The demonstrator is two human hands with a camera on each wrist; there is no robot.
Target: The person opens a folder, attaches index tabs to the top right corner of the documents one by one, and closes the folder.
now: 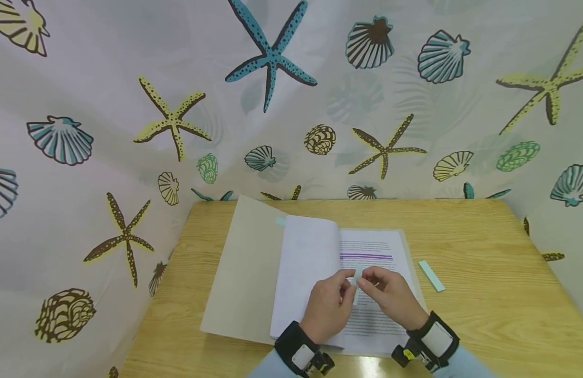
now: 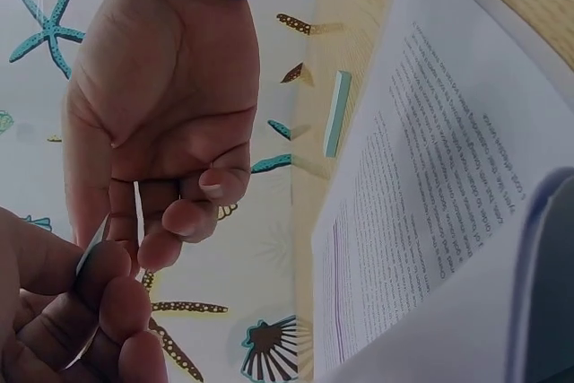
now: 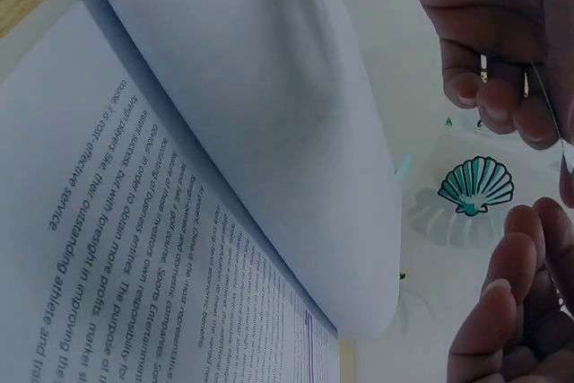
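Both hands meet over the right page of an open bound document (image 1: 374,325). A narrow pale blue sticky strip (image 1: 358,274) is between them, held upright. My left hand (image 1: 326,307) pinches it from the left with thumb and index finger. My right hand (image 1: 394,296) pinches at its right side, fingers bent. The left wrist view shows the strip (image 2: 92,244) nearly edge-on at the fingertips. Purple lines (image 1: 366,256) mark the printed text above the hands.
A pad of pale blue sticky strips (image 1: 431,276) lies on the wooden table (image 1: 485,294), right of the document. The beige cover (image 1: 244,273) is folded out left, under a turned white page (image 1: 308,262). A pale blue tab (image 1: 280,221) sticks out there. A shell-patterned cloth (image 1: 291,126) hangs behind.
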